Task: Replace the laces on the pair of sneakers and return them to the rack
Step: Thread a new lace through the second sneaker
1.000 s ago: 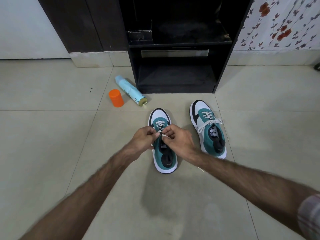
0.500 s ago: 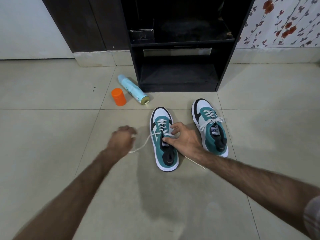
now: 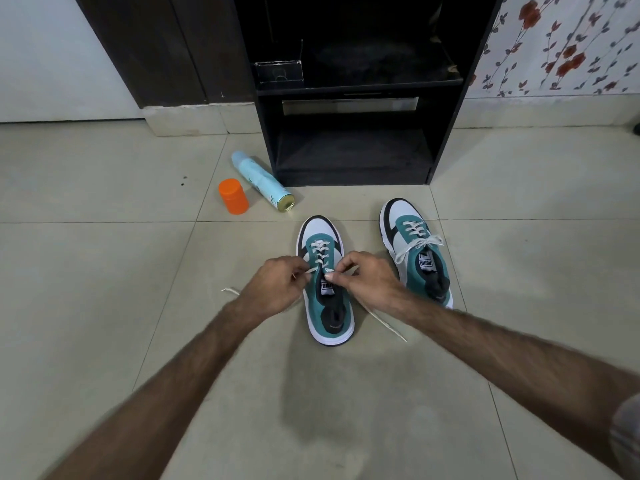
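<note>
Teal, white and black Puma sneaker, left of pair [image 3: 325, 282], on the tiled floor [image 3: 104, 306] before the black shoe rack [image 3: 349, 98]: white lace [image 3: 320, 252] crossed through the eyelets, left hand [image 3: 277, 285] pinching one strand at the upper eyelets, right hand [image 3: 367, 278] pinching the other, loose ends trailing on the floor to either side. Matching right sneaker [image 3: 415, 251] just beside it, laced and tied in a bow. Light-blue spray can [image 3: 261, 181] lying on its side near the rack's left foot, with an orange cap [image 3: 233, 196] standing just beside it.
</note>
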